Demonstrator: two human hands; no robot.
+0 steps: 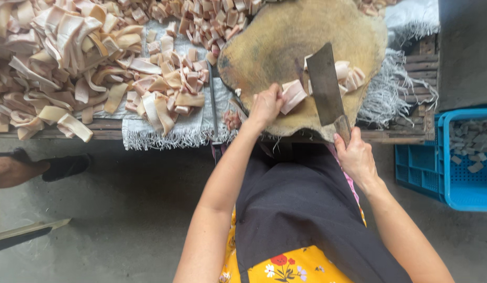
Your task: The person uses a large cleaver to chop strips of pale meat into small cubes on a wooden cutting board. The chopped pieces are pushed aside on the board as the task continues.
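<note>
From the head camera, the left hand [265, 106] is pinching a pale strip of pork skin [294, 96] flat on the round chopping block [285, 42], its grip closed on the strip. The right hand [354, 157] is clenching the cleaver [325, 84] by its handle, blade resting just beside the fingertips. A slip on the greasy strip could bring the edge onto those fingers. Both forearms are reaching forward over the worktop [104, 126].

Blue plastic crate [458, 194], fringed white cloth [186, 133], heap of pale uncut strips [55, 57], another person's sandalled foot [18, 169]
</note>
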